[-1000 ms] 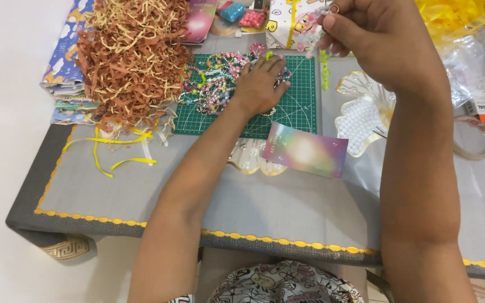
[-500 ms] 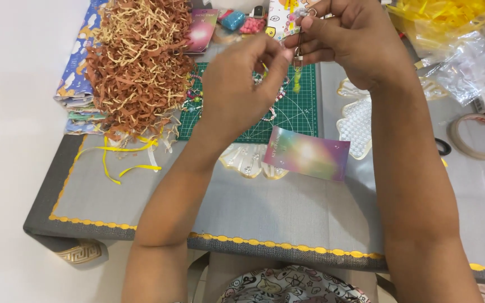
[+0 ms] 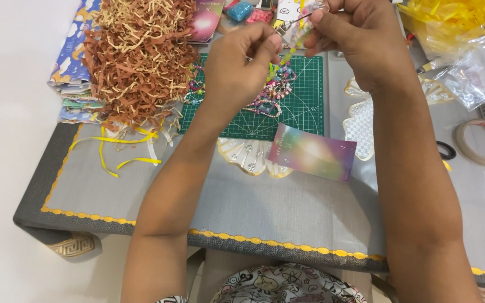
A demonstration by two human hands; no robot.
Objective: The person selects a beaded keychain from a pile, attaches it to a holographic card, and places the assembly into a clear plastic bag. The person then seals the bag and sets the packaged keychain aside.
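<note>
1. Between both sets of fingertips, raised above the green gridded cutting mat (image 3: pixel 301 106), hangs a thin strand of small multicoloured beads (image 3: pixel 287 50).
2. Left hand (image 3: pixel 237 67) is pinched closed on its lower part; right hand (image 3: pixel 360 42) is pinched closed on the top end.
3. Just below the fingers sits a loose pile of mixed beaded strands (image 3: pixel 270 95).
4. Risk, I'd guess: any slip in either pinch and the beads slide off, scattering into that pile.
</note>
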